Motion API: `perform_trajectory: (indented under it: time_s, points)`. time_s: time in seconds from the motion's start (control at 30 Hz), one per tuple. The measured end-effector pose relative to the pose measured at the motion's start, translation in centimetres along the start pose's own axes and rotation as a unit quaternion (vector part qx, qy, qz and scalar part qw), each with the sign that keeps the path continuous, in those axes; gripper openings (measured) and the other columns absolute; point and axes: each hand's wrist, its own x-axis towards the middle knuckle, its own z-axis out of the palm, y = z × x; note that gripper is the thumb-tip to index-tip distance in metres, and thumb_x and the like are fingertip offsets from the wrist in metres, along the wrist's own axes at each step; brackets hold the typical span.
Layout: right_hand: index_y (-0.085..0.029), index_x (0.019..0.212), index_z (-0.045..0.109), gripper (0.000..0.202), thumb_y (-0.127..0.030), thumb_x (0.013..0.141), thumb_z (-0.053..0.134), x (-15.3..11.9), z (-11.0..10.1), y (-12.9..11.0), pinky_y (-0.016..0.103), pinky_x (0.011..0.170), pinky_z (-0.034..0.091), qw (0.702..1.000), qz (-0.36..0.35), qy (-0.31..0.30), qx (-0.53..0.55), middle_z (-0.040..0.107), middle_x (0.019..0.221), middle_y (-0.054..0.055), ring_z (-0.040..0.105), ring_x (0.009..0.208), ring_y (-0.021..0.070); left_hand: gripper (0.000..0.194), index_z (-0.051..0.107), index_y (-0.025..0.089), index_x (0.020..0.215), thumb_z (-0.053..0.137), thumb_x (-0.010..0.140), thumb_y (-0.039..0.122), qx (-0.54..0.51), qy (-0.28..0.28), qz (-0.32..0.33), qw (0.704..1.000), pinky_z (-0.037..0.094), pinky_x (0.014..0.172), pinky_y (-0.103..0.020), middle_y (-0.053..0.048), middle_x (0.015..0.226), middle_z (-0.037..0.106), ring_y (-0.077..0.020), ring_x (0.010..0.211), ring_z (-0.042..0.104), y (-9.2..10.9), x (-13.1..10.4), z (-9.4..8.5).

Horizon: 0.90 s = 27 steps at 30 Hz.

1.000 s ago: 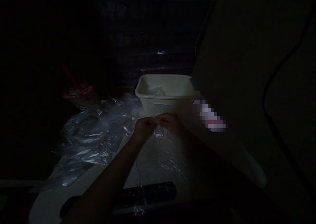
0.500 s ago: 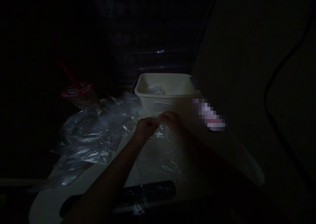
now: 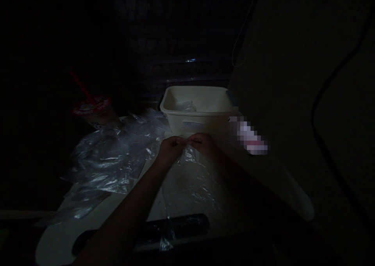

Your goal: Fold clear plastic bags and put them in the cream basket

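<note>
A clear plastic bag [image 3: 190,184] stretches over the pale table from my hands toward the near edge. At its far end my left hand [image 3: 172,147] pinches the film, fingers closed. Right beside it, fingertips nearly touching, my right hand [image 3: 203,143] is closed on the same end of the bag. Just beyond both hands stands a cream plastic bin [image 3: 202,118] with some crumpled clear plastic [image 3: 186,106] inside. A loose pile of clear plastic bags [image 3: 102,160] lies to the left of my left forearm. The picture is very dark, so finger details are faint.
A drink cup [image 3: 99,115] with a red straw stands at the back left, behind the bag pile. A dark slot or bar [image 3: 187,225] runs along the table's near edge. A pixelated item [image 3: 250,137] lies right of the bin. A dark cable [image 3: 319,141] hangs at the right.
My fingertips have come closer together at the far end of the bag, the left hand shifting slightly up and left. The bin, cup and bag pile stay put.
</note>
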Motion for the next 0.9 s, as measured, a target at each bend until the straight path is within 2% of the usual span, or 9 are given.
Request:
perform_trajectory:
  time_s: [0.13,0.27,0.5,0.9]
  points:
    - [-0.012,0.073,0.061,0.012,-0.012,0.062,0.055,-0.11,0.30,0.03,0.023,0.060,0.044,0.999,0.027,0.007,0.042,0.063,0.070,0.005,0.058,0.064,0.0128,0.012,0.055,0.015,0.053,0.054,0.053,0.027,0.002,-0.009,-0.001,1.000,0.038,0.052,-0.021,0.002,0.053,0.055,-0.0098,0.051,0.048,0.03,0.12,-0.09]
    - [-0.013,0.076,0.061,0.018,-0.008,0.060,0.055,-0.17,0.45,0.24,0.023,0.058,0.044,0.998,0.041,0.017,0.043,0.062,0.065,0.003,0.057,0.060,0.0114,0.012,0.055,0.016,0.054,0.053,0.054,0.027,0.003,-0.021,0.000,1.000,0.036,0.049,-0.020,0.004,0.050,0.052,-0.0087,0.047,0.046,-0.13,0.09,-0.19]
    - [-0.012,0.089,0.059,0.026,-0.011,0.063,0.052,-0.24,0.24,0.88,0.021,0.056,0.042,0.999,-0.012,-0.019,0.044,0.058,0.061,0.000,0.052,0.055,0.0089,0.015,0.054,0.016,0.054,0.048,0.060,0.029,0.007,-0.045,-0.005,0.999,0.029,0.039,-0.018,0.008,0.038,0.040,-0.0063,0.036,0.036,-0.70,0.27,-0.26]
    - [-0.011,0.094,0.057,0.032,-0.010,0.064,0.050,-0.23,0.43,0.82,0.021,0.055,0.042,0.998,-0.017,-0.042,0.049,0.059,0.063,0.001,0.053,0.056,0.0095,0.013,0.055,0.016,0.055,0.050,0.057,0.027,0.029,-0.045,-0.010,0.999,0.030,0.041,-0.018,0.006,0.040,0.045,-0.0072,0.039,0.040,-0.14,0.23,-0.33]
